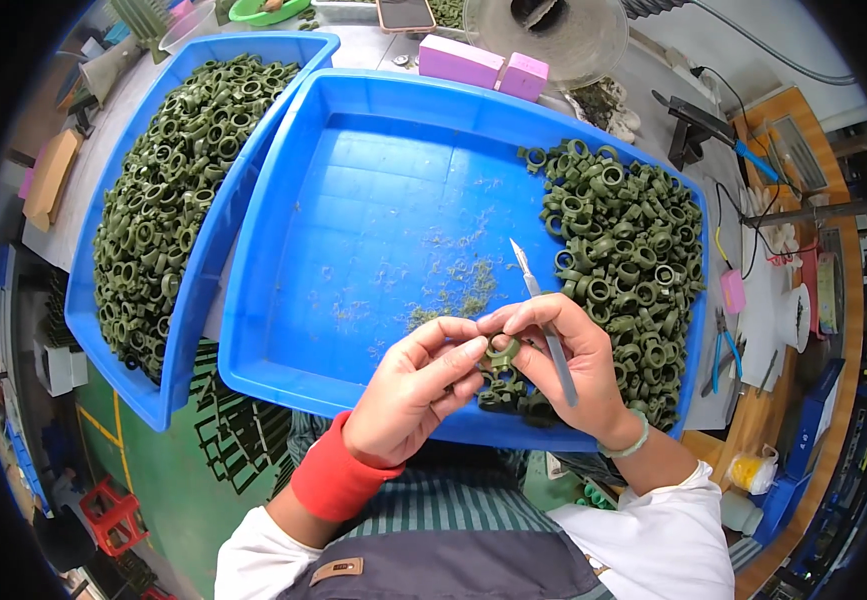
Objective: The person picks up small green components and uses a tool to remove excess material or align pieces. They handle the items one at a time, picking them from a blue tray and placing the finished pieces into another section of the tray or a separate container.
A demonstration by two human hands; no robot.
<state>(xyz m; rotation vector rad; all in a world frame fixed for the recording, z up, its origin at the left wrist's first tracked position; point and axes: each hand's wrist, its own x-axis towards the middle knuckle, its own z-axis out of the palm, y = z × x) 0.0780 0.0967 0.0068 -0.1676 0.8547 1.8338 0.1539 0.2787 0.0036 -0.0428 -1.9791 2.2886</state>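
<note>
My left hand (pixel 421 382), with a red band at the wrist, pinches a small dark-green plastic ring (pixel 502 354) between thumb and fingertips. My right hand (pixel 585 365) holds a scalpel (pixel 555 352) with a grey handle, its blade pointing up and away from the ring. The thumb and fingertips of that same hand also touch the ring. Both hands are over the near part of a large blue tray (pixel 288 372). To the right in this tray lies a heap of similar green rings (pixel 625 250). Green trimmings (pixel 468 292) are scattered on its floor just beyond my hands.
A second blue tray (pixel 181 375), full of green rings (pixel 168 200), stands close at the left. Pink blocks (pixel 461 62) and a phone (pixel 405 14) lie beyond the trays. Blue-handled pliers (pixel 721 352) and a clamp-like black tool (pixel 695 125) are at the right. A red stool (pixel 113 518) stands lower left.
</note>
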